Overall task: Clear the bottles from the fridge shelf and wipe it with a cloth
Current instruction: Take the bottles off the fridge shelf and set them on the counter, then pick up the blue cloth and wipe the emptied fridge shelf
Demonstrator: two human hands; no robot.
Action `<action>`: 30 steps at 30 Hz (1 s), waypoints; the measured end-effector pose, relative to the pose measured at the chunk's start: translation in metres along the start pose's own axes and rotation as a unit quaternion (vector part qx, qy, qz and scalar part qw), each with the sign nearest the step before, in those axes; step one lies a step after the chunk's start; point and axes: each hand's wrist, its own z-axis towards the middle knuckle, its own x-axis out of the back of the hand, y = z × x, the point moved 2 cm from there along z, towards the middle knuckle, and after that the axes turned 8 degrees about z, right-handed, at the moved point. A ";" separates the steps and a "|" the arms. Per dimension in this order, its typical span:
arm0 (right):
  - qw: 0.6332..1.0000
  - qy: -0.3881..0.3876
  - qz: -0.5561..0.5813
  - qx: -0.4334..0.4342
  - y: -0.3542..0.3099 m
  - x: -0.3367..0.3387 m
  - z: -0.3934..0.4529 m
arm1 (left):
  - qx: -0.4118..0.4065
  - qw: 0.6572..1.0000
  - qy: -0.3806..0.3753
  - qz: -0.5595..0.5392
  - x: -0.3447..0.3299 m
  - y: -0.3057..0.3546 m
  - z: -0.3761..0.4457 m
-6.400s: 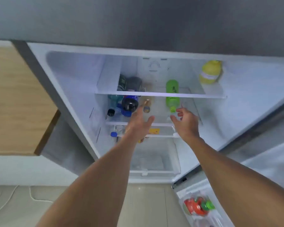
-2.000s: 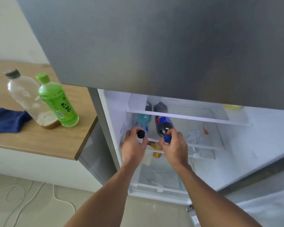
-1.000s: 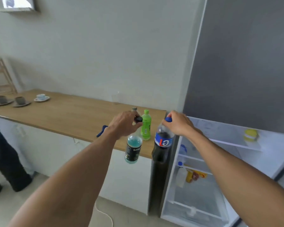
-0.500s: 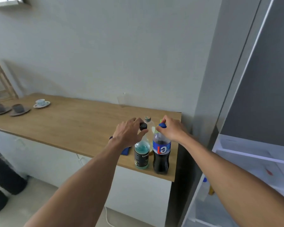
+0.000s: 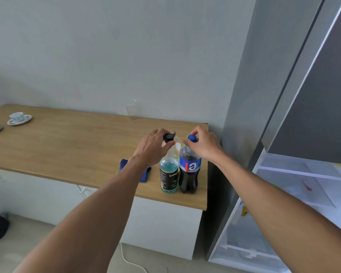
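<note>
Two bottles stand upright side by side near the right end of the wooden counter [image 5: 67, 146]: a teal-liquid bottle [image 5: 168, 174] with a black label and cap, and a dark cola bottle [image 5: 189, 172] with a blue cap. My left hand [image 5: 154, 148] pinches the teal bottle's black cap. My right hand [image 5: 203, 144] grips the cola bottle's blue cap. A blue cloth [image 5: 144, 172] lies on the counter just left of the bottles, partly hidden by my left forearm. The open fridge with its white shelf [image 5: 303, 172] is at the right.
A clear bottle stands behind the two, mostly hidden. A clear plastic cup [image 5: 133, 109] stands by the wall. A cup on a saucer [image 5: 19, 118] sits at the counter's far left. The grey fridge door [image 5: 313, 95] rises at the right. A white cable [image 5: 130, 261] trails on the floor.
Both bottles came out of the fridge, were carried left to the counter and now stand on it near its front edge. Both hands still hold the caps.
</note>
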 end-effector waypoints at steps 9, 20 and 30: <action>0.979 0.124 -0.014 0.164 -0.041 -0.008 -0.054 | 0.034 0.990 -0.047 -0.126 0.016 -0.034 -0.037; 0.986 -0.135 0.092 0.045 -0.043 -0.161 -0.078 | 0.238 0.960 -0.149 0.005 -0.004 -0.154 -0.112; 0.977 -0.100 0.151 -0.113 0.007 -0.282 -0.020 | 0.295 0.932 -0.197 -0.069 -0.089 -0.233 -0.066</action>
